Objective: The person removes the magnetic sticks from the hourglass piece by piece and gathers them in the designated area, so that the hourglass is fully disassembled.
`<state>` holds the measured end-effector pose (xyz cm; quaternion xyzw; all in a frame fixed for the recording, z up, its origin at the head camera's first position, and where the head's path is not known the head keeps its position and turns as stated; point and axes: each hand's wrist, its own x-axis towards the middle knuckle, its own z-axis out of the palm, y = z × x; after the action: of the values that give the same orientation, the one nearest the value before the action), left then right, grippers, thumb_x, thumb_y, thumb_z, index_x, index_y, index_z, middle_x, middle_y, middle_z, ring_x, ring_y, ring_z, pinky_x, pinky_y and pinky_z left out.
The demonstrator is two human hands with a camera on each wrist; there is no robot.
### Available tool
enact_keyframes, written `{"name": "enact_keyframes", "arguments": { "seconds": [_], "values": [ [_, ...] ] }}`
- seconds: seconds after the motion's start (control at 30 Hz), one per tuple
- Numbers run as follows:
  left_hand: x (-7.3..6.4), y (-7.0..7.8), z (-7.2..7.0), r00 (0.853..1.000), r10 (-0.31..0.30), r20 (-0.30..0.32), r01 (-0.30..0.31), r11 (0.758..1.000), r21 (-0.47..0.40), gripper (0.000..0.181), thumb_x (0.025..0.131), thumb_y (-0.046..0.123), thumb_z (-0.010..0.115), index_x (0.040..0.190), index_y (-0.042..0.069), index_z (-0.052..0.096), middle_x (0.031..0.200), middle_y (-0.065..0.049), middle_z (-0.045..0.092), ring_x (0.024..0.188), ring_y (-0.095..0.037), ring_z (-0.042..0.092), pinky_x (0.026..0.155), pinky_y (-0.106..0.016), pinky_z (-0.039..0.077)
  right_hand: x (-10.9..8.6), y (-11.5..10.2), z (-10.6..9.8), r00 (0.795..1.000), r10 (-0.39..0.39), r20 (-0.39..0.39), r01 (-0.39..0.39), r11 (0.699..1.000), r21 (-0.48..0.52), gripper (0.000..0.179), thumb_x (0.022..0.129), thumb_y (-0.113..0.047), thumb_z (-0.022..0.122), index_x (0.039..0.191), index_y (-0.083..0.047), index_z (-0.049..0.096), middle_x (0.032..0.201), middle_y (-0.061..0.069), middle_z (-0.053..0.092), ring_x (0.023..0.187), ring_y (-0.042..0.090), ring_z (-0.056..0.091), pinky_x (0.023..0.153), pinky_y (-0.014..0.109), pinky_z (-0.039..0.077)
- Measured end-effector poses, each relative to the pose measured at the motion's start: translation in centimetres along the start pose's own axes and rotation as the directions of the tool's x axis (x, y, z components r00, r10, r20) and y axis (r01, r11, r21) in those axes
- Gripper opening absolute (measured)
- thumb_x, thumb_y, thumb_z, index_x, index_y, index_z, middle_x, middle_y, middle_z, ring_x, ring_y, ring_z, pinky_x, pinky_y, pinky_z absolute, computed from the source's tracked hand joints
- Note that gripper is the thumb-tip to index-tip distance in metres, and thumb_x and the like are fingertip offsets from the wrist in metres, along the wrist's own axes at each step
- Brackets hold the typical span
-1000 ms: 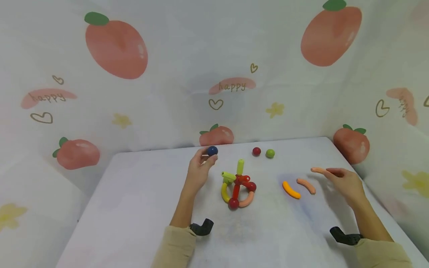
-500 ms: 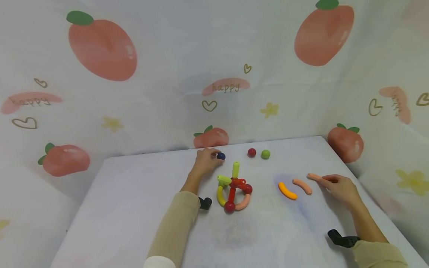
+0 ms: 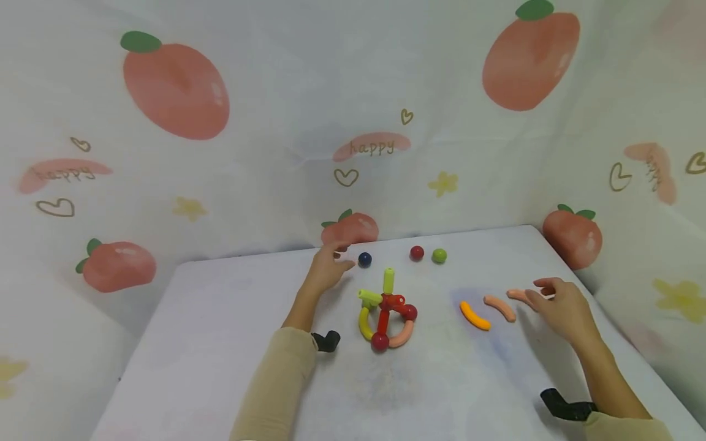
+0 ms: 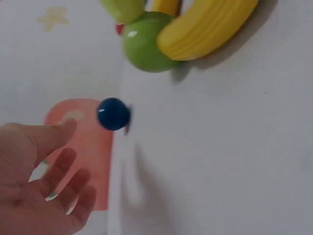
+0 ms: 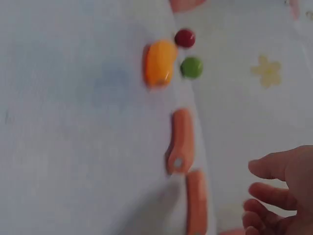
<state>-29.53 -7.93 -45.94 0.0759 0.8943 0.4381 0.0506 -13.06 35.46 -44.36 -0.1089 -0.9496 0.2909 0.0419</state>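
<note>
Blue ball (image 3: 364, 260) is sitting near the back edge of the table (image 3: 248, 262), where a brush from the empty left hand (image 3: 325, 269) could send it rolling off; the right hand (image 3: 565, 311), also empty, is hovering by the rightmost pink stick (image 3: 517, 294).

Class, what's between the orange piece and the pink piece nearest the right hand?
In the head view, a middle pink piece lies between the orange piece and end pink piece.
</note>
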Motion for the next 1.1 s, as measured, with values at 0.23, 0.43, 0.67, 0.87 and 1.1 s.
{"name": "enact_keyframes", "arguments": {
  "seconds": [0.23,0.43,0.67,0.87,1.1],
  "values": [
    [-6.0,0.2,-2.2,0.992,0.093,0.088,-0.079,0.985,-0.157,0.045,0.093,0.012,0.072,0.137,0.015,0.061,0.138,-0.011,0.063,0.124,-0.028,0.063,0.106,-0.045,0.054,-1.7,-8.7,2.3,0.949,-0.295,0.109,0.279,0.949,0.146,0.043,0.098,-0.032,0.068,0.131,-0.006,0.062,0.120,0.014,0.067,0.105,0.029,0.063,0.075,0.020,0.052],
    [-10.4,1.7,-1.4,0.970,0.173,0.169,-0.126,0.959,-0.255,0.042,0.091,0.021,0.077,0.132,0.021,0.065,0.130,-0.003,0.067,0.118,-0.026,0.066,0.101,-0.039,0.057,-1.7,-13.5,8.2,0.864,-0.466,0.190,0.387,0.857,0.339,0.045,0.091,-0.033,0.077,0.131,-0.017,0.065,0.126,0.005,0.067,0.115,0.030,0.057,0.089,0.036,0.054],
    [-11.3,2.7,0.3,0.980,0.187,0.070,-0.160,0.946,-0.281,0.039,0.091,0.033,0.078,0.125,0.017,0.069,0.115,0.003,0.071,0.107,-0.017,0.067,0.094,-0.027,0.058,-1.6,-16.3,12.5,0.887,-0.440,0.141,0.345,0.833,0.434,0.044,0.085,-0.032,0.083,0.124,-0.021,0.067,0.117,-0.001,0.066,0.113,0.020,0.052,0.088,0.032,0.054],
    [-10.9,2.7,1.3,0.981,0.189,0.048,-0.167,0.941,-0.293,0.033,0.092,0.034,0.076,0.120,0.018,0.071,0.113,0.004,0.073,0.105,-0.014,0.068,0.094,-0.026,0.058,-1.9,-16.4,13.4,0.900,-0.432,0.054,0.374,0.832,0.410,0.035,0.085,-0.024,0.084,0.117,-0.021,0.070,0.109,-0.004,0.069,0.105,0.017,0.055,0.084,0.025,0.054],
    [-11.0,2.7,1.3,0.982,0.187,-0.007,-0.178,0.925,-0.335,0.025,0.095,0.032,0.073,0.117,0.020,0.071,0.110,0.002,0.073,0.106,-0.015,0.067,0.097,-0.026,0.057,-2.0,-16.5,13.8,0.899,-0.435,0.043,0.374,0.817,0.439,0.032,0.087,-0.023,0.082,0.117,-0.021,0.070,0.109,-0.003,0.068,0.105,0.017,0.056,0.082,0.022,0.056]
  ]
}}
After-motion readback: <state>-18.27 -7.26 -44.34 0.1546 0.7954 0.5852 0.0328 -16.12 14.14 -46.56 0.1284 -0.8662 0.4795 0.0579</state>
